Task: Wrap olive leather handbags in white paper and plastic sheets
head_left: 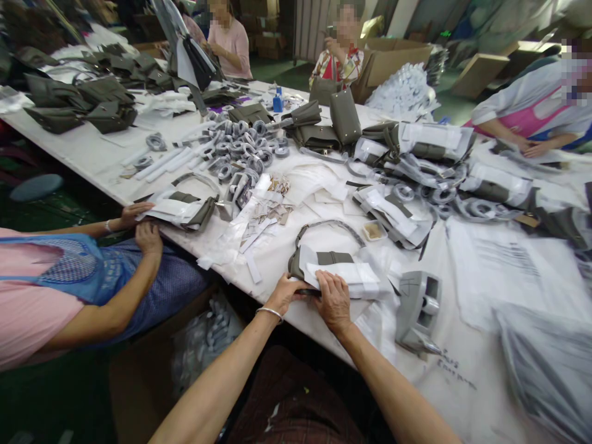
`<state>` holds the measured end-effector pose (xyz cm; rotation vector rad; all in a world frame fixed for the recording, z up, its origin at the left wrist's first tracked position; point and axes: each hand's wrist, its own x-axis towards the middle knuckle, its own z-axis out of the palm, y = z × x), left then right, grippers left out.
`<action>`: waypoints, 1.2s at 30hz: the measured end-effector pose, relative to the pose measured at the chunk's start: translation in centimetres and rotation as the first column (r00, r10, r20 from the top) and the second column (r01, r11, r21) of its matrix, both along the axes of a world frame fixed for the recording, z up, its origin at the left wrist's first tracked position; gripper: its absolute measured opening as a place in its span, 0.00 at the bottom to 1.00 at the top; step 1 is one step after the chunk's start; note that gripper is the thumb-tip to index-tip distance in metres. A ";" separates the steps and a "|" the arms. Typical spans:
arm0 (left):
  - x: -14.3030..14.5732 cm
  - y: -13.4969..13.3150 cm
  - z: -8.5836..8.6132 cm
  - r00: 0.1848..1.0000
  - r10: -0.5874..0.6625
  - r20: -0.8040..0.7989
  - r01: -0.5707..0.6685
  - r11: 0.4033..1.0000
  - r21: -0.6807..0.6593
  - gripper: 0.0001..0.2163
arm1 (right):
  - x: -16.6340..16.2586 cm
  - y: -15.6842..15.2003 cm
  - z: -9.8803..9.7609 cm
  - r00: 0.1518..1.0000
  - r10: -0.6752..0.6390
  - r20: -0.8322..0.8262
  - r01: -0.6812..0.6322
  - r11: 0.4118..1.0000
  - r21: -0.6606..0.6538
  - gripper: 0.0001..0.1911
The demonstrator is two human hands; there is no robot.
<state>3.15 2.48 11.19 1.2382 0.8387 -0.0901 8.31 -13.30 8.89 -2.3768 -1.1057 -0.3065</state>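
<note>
An olive handbag (333,258) lies on the table edge in front of me, its wrapped handle (330,226) arching away on the far side. White foam wrap (358,277) covers much of its upper face. My left hand (285,295) is closed around the bag's near left corner, beside a dark strip along the near edge. Over the white wrap lie the fingers of my right hand (333,302), with the thumb at the bag's near edge, gripping it. The undersides of both hands are hidden.
Right of the bag stands a grey tape dispenser (419,311). Paper scraps (272,209), rolled straps (245,145) and other wrapped bags (393,213) cover the table. A co-worker's hands (143,228) hold another bag at left; plastic sheets (546,364) lie at right.
</note>
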 end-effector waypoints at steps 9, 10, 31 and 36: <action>-2.7 -1.0 3.3 0.818 -0.572 -0.060 0.122 0.071 0.990 0.33 | 1.1 1.1 1.8 1.000 0.023 0.022 -0.022 0.999 -0.035 0.24; -2.3 -1.2 3.2 0.763 -0.633 -0.129 0.123 -0.054 0.991 0.31 | 1.2 1.2 1.8 0.999 0.011 0.049 -0.009 0.999 -0.037 0.22; 1.7 4.8 1.5 0.751 -0.656 -0.079 0.023 -0.094 0.995 0.25 | -2.8 -8.5 2.9 0.996 -0.089 -0.025 0.091 0.992 0.093 0.23; 1.4 5.9 1.7 0.804 -0.595 0.007 -0.032 -0.032 0.999 0.24 | -4.8 -14.3 -1.4 0.972 -0.210 -0.103 0.212 0.977 0.016 0.15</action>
